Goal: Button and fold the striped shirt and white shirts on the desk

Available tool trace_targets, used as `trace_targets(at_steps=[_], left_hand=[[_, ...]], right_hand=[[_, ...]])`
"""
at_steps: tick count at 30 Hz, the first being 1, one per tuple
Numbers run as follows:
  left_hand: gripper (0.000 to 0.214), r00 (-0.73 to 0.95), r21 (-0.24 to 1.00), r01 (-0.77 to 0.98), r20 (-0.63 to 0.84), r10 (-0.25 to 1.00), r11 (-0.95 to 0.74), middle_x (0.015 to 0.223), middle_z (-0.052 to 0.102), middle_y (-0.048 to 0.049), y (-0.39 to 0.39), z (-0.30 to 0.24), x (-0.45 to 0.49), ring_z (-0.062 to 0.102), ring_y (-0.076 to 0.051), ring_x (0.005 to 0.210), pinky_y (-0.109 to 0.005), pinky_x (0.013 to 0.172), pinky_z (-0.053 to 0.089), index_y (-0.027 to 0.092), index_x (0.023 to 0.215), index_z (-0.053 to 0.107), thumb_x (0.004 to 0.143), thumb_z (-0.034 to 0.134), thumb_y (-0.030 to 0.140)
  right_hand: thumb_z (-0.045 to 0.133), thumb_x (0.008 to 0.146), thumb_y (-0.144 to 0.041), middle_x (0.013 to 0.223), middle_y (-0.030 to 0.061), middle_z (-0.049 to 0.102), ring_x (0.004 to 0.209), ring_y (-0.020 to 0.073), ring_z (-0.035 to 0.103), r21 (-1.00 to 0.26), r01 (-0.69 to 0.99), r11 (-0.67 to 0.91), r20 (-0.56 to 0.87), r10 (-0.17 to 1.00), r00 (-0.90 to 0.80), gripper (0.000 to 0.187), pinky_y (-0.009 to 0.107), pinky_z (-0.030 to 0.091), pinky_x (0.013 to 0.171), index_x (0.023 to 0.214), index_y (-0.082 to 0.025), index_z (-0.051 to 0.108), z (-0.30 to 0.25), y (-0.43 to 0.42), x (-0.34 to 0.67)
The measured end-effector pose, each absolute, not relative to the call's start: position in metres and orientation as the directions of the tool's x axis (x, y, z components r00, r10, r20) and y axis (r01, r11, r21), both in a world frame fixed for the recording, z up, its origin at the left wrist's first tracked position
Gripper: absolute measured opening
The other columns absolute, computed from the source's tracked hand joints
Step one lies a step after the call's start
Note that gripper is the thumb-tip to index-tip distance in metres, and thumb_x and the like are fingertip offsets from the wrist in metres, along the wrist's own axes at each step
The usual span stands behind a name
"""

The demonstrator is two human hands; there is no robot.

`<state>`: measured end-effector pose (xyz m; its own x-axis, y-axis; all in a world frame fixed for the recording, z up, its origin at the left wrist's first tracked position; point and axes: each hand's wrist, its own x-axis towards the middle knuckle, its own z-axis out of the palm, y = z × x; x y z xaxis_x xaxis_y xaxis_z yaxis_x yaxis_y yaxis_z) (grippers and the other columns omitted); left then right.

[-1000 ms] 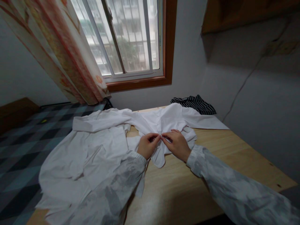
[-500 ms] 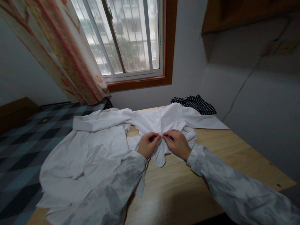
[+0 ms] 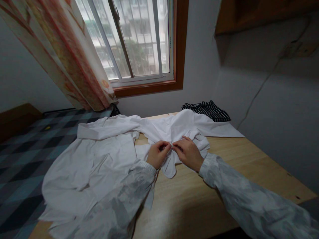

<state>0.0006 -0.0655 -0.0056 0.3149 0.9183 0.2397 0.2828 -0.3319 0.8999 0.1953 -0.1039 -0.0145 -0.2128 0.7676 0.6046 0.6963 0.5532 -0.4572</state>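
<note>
A white long-sleeved shirt (image 3: 180, 122) lies spread on the wooden table (image 3: 184, 199), its sleeves stretched out to both sides. At its front, near the middle, my left hand (image 3: 159, 154) pinches the cloth between thumb and fingertips. My right hand (image 3: 188, 152) pinches the same spot from the other side, so the fingertips of both hands almost meet. Whatever small part lies between the fingertips is too small to make out. The shirt's lower edge hangs in folds below my hands. More white clothing (image 3: 107, 159) is heaped to the left, partly under my left sleeve.
Folded black-and-white striped cloth (image 3: 206, 110) sits at the table's far edge. On the left is a bed with a checked cover (image 3: 22, 156). A window (image 3: 139, 39) with a patterned curtain (image 3: 82, 66) is behind, and a cable (image 3: 259, 89) runs down the right wall.
Both hands stay at the same place on the shirt front. The right hand's fingers have shifted slightly; the shirt and the other clothes lie as before.
</note>
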Motion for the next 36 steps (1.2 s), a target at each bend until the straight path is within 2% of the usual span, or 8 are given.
trace_targets(at_steps=[11,16,21,24,26,29,33,36], left_hand=[[0.037,0.32,0.879,0.293,0.281,0.905,-0.376,0.083,0.076,-0.0033,-0.07,-0.001,0.004,0.062,-0.017,0.072,-0.028,0.068,0.047,0.02,0.095,0.079,0.089,0.076,0.057],[0.04,0.293,0.914,0.243,0.249,0.923,-0.324,0.084,0.076,-0.0038,-0.067,-0.001,0.002,0.065,-0.018,0.076,-0.029,0.072,0.05,0.019,0.095,0.079,0.087,0.076,0.058],[0.037,0.131,0.945,0.157,0.267,0.955,-0.286,0.088,0.078,-0.0046,-0.056,-0.007,0.0,0.069,-0.019,0.081,-0.03,0.077,0.055,0.019,0.095,0.078,0.086,0.077,0.055],[0.036,0.136,0.969,0.089,0.216,0.967,-0.229,0.094,0.081,-0.0076,-0.049,-0.008,0.0,0.074,-0.022,0.089,-0.034,0.084,0.058,0.018,0.098,0.078,0.084,0.079,0.052],[0.04,0.179,0.98,0.075,0.171,0.969,-0.187,0.101,0.082,-0.0103,-0.044,-0.004,-0.003,0.076,-0.024,0.094,-0.036,0.086,0.059,0.018,0.102,0.077,0.083,0.08,0.052],[0.044,0.208,0.953,0.205,0.182,0.961,-0.225,0.117,0.079,-0.0129,-0.036,0.012,-0.017,0.075,-0.024,0.098,-0.035,0.085,0.059,0.019,0.11,0.075,0.083,0.08,0.053],[0.053,0.197,0.803,0.49,0.278,0.94,-0.34,0.127,0.074,-0.0143,-0.017,0.048,-0.057,0.073,-0.028,0.111,-0.035,0.087,0.057,0.02,0.121,0.071,0.083,0.08,0.056],[0.055,0.137,0.669,0.69,0.254,0.957,-0.276,0.123,0.076,-0.0144,0.008,0.071,-0.094,0.073,-0.029,0.107,-0.036,0.09,0.054,0.018,0.117,0.071,0.086,0.076,0.062]], right_hand=[[0.063,0.102,-0.02,0.088,0.0024,0.079,0.084,0.0225,0.07,-0.517,0.69,0.507,0.547,0.816,-0.189,0.016,0.048,0.042,0.115,0.089,-0.025,0.071,-0.005,-0.107,0.191],[0.053,0.109,-0.024,0.097,0.0031,0.081,0.093,0.0227,0.072,-0.555,0.66,0.506,0.548,0.82,-0.169,0.021,0.049,0.039,0.119,0.098,-0.026,0.072,-0.006,-0.104,0.195],[0.054,0.109,-0.027,0.111,0.0043,0.083,0.102,0.0247,0.074,-0.496,0.679,0.542,0.551,0.8,-0.237,0.021,0.053,0.035,0.124,0.113,-0.026,0.074,-0.004,-0.101,0.212],[0.05,0.11,-0.029,0.108,0.007,0.082,0.103,0.0268,0.074,-0.472,0.701,0.535,0.554,0.798,-0.236,0.025,0.052,0.04,0.12,0.108,-0.024,0.075,0.0,-0.099,0.226],[0.049,0.11,-0.033,0.106,0.009,0.081,0.101,0.028,0.072,-0.481,0.718,0.503,0.565,0.804,-0.184,0.028,0.048,0.049,0.11,0.106,-0.023,0.075,0.004,-0.095,0.236],[0.05,0.108,-0.035,0.11,0.0114,0.079,0.106,0.0301,0.07,-0.47,0.75,0.465,0.612,0.784,-0.102,0.028,0.045,0.053,0.1,0.11,-0.022,0.075,0.011,-0.085,0.26],[0.052,0.101,-0.033,0.126,0.0144,0.075,0.122,0.0345,0.064,-0.396,0.855,0.334,0.668,0.744,0.019,0.032,0.05,0.047,0.112,0.123,-0.021,0.072,0.015,-0.062,0.318],[0.059,0.095,-0.036,0.134,0.0194,0.071,0.126,0.0373,0.062,-0.358,0.924,0.132,0.605,0.786,0.123,0.044,0.051,0.045,0.115,0.133,-0.016,0.068,0.008,-0.04,0.37]])
